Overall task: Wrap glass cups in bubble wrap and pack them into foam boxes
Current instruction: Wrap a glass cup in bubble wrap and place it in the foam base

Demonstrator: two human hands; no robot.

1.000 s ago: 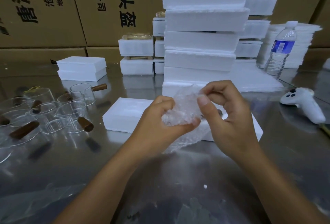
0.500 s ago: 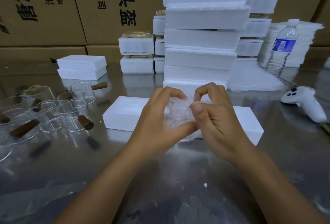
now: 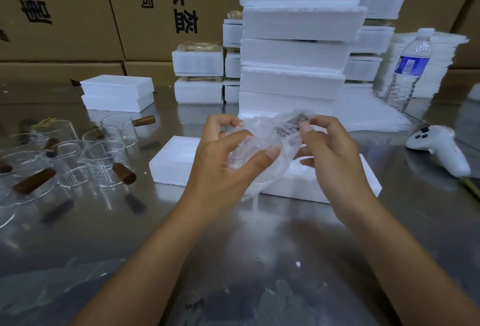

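Our hands spread since half-second ago: left hand fingers clamp wrapped cup, right hand fingers pinch its 2 o'clock end, above foam box. We judge wrapping nearly finished, boxing next.

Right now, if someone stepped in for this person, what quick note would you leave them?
Left hand grips the wrapped cup; right hand pinches it at its brown handle end. Both hold it above a foam box on the table.
Done: this cup is mostly wrapped.
Left: tuck in the loose end, set the cup in the box, then do the bare cups on the left.
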